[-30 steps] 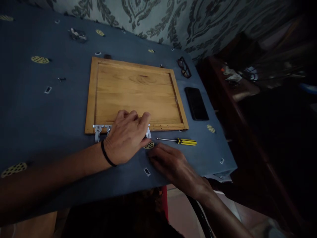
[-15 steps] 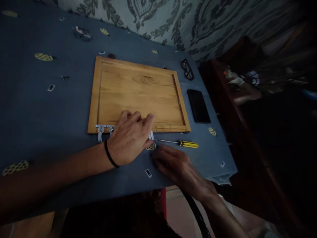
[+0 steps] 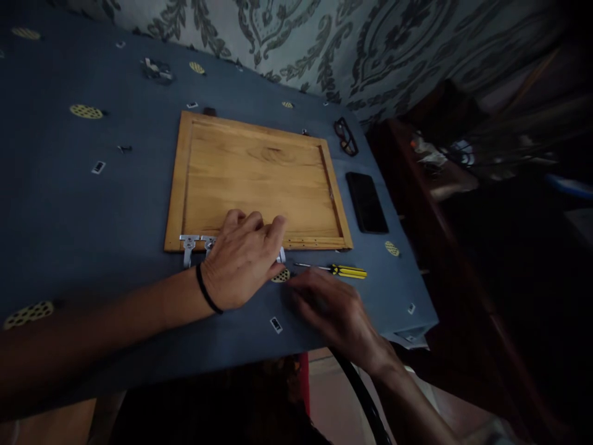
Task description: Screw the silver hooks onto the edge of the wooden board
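My left hand (image 3: 245,262), with a black band at the wrist, lies over the front edge of a framed wooden panel (image 3: 259,179). Its fingers are bent onto the wood, and the thumb presses beside a silver hinge (image 3: 281,254) that shows only in part under the hand. Two more silver metal pieces show to the left, one a hinge (image 3: 188,248) at the panel's corner. On the cloth in front of the panel, my right hand (image 3: 331,303) is closed, fingertips together; what they hold, if anything, is hidden. Just beyond it lies a yellow and black screwdriver (image 3: 347,271).
A black phone (image 3: 367,203) and glasses (image 3: 346,136) lie right of the panel. Small dark screws (image 3: 125,149) and a cluster of metal parts (image 3: 157,71) lie on the blue patterned cloth (image 3: 115,210) to the left. The table's right edge drops beside dark furniture.
The view has shifted slightly. My left hand stays on the panel's front edge; my right hand has moved only a little beside the screwdriver, fingers still closed.
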Tool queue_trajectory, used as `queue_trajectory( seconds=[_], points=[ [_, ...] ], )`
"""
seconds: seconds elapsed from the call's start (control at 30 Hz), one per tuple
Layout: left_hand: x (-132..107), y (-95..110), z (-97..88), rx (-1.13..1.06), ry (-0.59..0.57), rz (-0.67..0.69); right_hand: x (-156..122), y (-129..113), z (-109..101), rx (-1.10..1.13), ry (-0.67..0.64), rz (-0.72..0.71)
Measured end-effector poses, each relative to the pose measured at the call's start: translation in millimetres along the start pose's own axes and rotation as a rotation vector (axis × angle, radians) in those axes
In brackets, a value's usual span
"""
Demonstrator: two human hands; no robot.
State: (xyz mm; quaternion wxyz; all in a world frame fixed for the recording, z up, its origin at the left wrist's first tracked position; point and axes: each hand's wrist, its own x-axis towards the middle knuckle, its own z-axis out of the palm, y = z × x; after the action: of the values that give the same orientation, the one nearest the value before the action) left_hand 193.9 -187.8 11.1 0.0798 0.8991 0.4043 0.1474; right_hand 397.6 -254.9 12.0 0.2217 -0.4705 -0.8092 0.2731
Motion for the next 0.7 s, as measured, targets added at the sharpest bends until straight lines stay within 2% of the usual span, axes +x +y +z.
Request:
queue_trajectory(
  seconds=[0.13, 0.27, 0.47, 0.7],
  points=[
    [-0.2, 0.5, -0.4, 0.004, -0.004, -0.005, 1.2, 7.3, 4.0, 0.077, 0.195, 0.028],
    [-0.1, 0.9, -0.4, -0.001, -0.010, -0.012, 8.4, 10.5, 7.0, 0.146, 0.312, 0.067],
    [0.6, 1.3, 0.1, 0.008, -0.007, -0.020, 25.0, 12.6, 9.8, 0.270, 0.374, 0.199],
    [1.1, 0.9, -0.9, 0.014, -0.015, -0.023, 43.2, 24.5, 13.3, 0.206, 0.352, 0.104]
  ],
)
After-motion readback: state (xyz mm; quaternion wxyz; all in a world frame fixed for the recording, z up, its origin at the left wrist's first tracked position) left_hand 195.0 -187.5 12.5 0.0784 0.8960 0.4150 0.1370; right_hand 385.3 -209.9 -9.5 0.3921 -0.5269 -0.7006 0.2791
